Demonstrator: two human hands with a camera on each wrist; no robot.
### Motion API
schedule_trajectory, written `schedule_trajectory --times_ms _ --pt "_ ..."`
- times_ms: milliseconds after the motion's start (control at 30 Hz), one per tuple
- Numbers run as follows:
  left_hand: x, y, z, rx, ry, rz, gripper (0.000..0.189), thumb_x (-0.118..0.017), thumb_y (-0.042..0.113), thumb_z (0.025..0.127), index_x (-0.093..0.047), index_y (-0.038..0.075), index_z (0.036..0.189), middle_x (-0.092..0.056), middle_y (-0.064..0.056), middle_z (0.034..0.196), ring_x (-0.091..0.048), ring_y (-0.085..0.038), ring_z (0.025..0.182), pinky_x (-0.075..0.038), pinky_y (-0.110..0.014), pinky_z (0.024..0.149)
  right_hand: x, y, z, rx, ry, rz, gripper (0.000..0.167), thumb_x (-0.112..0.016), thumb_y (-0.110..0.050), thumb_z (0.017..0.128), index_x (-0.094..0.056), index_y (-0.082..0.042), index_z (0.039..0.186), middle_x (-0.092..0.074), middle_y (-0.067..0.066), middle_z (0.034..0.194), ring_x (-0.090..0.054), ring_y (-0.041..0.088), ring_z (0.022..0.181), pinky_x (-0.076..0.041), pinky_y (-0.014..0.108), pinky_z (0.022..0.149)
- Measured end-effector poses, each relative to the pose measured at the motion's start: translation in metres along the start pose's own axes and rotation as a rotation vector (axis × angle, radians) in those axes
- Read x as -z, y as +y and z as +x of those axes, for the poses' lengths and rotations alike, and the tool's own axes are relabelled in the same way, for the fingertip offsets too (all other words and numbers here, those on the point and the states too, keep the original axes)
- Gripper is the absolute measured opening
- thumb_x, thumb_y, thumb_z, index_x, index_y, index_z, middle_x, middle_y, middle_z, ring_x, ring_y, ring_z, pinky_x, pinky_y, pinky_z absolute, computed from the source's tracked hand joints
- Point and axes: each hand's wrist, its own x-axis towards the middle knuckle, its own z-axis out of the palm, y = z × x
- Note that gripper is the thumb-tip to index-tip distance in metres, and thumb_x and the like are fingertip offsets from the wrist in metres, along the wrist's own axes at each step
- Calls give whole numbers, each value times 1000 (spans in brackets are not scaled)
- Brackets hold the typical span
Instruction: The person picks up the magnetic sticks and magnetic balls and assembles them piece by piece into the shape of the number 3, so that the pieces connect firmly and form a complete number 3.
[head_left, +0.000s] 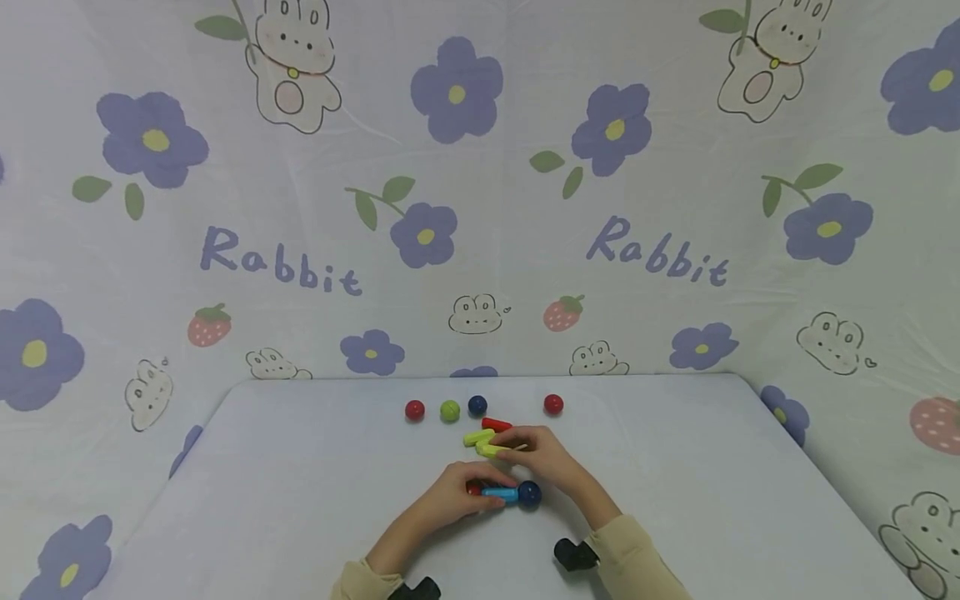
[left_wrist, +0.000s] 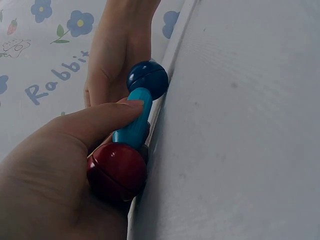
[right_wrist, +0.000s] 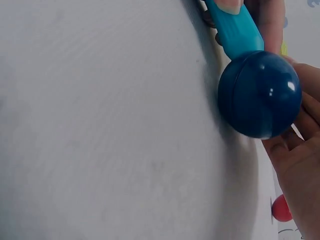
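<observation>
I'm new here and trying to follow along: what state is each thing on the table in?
Left hand: holding the light blue rod
Light blue rod: joined to a red ball and a dark blue ball
Right hand: fingers at the nearer yellow-green rod, grip unclear
Farther yellow-green rod: lying, no ball attached
Red rod: lying, no ball visible on it
Back-row balls, two red, one green, one dark blue: loose

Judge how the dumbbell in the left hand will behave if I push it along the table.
The dumbbell would probably roll sideways, since its blue ball and red ball are wider than its middle. It seems likely stiff, its parts sitting in a straight line. Both balls look glossy, so may prove slippery.
</observation>
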Motion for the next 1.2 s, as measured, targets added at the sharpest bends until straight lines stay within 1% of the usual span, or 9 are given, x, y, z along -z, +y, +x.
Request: schedule_trajectory --times_ms 100,200,267,400,500,567,733,933,1200 --pt "0 0 0 3 4 4 28 -73 20 87 -72 24 114 -72 8 116 -58 -4 109 -44 -20 96 1 0 -6 -8 43 2 26 -66 -22 93 -70 -12 116 -70 7 117 -63 21 109 -52 28 93" --pt "-1 1 0 13 4 7 29 -73 17 87 -71 22 116 -71 7 118 -58 -4 110 -44 -20 97 2 0 -12 -29 80 32 27 -67 -21 93 -69 -9 117 -70 10 118 -64 23 109 -53 34 96" --pt "-1 4 -1 18 1 8 30 -72 14 87 -71 19 116 -71 5 118 -60 -8 111 -45 -21 97 3 1 -15 -43 96 39 28 -66 -20 93 -68 -7 118 -69 12 120 -65 25 109 -54 38 96" --pt "1 19 -5 19 -10 -3 29 -72 10 87 -71 12 117 -72 -2 117 -62 -22 110 -47 -24 94 5 6 -19 -65 107 47 33 -66 -20 93 -65 -3 121 -68 16 122 -65 26 109 -54 39 96" --pt "3 31 -9 7 -12 -17 28 -71 9 87 -71 9 115 -72 -5 116 -62 -26 107 -48 -24 90 6 9 -22 -88 121 60 35 -66 -19 93 -64 0 122 -67 18 122 -65 28 109 -55 40 95" --pt "4 35 -10 4 -11 -20 28 -71 10 87 -71 9 115 -73 -5 115 -62 -25 107 -48 -24 90 7 11 -24 -101 137 64 36 -68 -19 92 -64 1 121 -67 19 121 -66 29 108 -55 41 94" --pt "4 32 -10 20 4 -25 28 -72 9 87 -72 13 114 -73 -2 114 -63 -22 107 -47 -23 91 6 9 -28 -158 202 98 36 -71 -19 89 -65 0 118 -69 17 117 -68 26 106 -57 36 90" --pt "1 29 -10 34 19 -17 28 -72 10 87 -72 16 114 -73 -1 113 -62 -21 103 -46 -21 89 5 0 -35 -225 293 159 34 -72 -14 87 -66 2 117 -70 18 115 -69 20 96 -58 34 87" --pt "0 28 -9 50 13 -23 29 -71 11 88 -71 13 116 -73 -1 114 -61 -23 106 -46 -23 93 4 2 -39 -315 326 175 33 -70 -17 89 -67 -2 118 -72 10 107 -68 14 85 -58 33 87"
